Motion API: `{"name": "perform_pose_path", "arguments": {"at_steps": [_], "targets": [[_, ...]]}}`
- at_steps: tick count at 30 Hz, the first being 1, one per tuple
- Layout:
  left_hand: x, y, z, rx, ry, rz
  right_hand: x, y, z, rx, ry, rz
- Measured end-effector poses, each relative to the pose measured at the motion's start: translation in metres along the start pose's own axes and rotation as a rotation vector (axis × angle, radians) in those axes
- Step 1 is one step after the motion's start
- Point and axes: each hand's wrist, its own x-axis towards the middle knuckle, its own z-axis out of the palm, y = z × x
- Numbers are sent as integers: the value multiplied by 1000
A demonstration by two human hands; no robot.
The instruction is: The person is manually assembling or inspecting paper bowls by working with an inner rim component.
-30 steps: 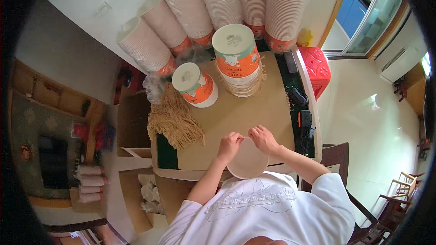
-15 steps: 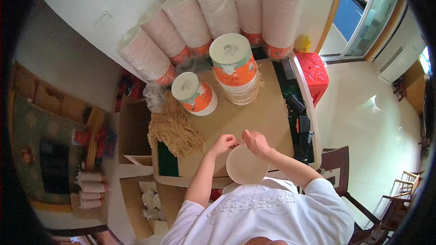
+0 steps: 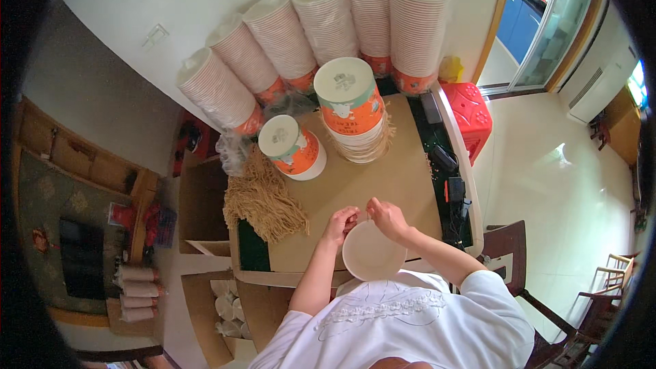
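A paper bucket (image 3: 374,251) with a plain white inside leans at the near edge of the table, its mouth toward me and its base hidden. My left hand (image 3: 342,224) is closed in a pinch just beyond the bucket's far left rim. Close beside it, my right hand (image 3: 388,219) pinches at the far rim, fingertips pointing away from me. What either hand pinches is too small to make out. A heap of tan twisted cords (image 3: 265,198) lies to the left. Beyond my hands stands a stack of upside-down orange and green paper buckets (image 3: 352,113), tan cords hanging around its lower part.
A shorter upside-down bucket stack (image 3: 294,150) stands beside the cords. Tall plastic-wrapped bucket stacks (image 3: 326,24) line the wall. Black adapters and cables (image 3: 454,191) lie along the table's right side, near a red stool (image 3: 466,113). An open carton (image 3: 205,318) sits at lower left.
My left hand has drawn back slightly toward me, a little apart from the right hand. The right hand stays at the bucket's rim. The whole view has shifted slightly.
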Motion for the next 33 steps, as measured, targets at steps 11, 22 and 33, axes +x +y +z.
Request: {"name": "perform_pose_path", "arguments": {"at_steps": [11, 22, 33], "targets": [[-6, 33, -12, 300, -255, -146, 3, -8, -6, 36, -15, -12], [-6, 29, -6, 308, -244, 70, 4, -5, -6, 2, -23, 17], [-14, 23, 14, 1061, 2, 629, 4, -2, -5, 65, 51, -100]]}}
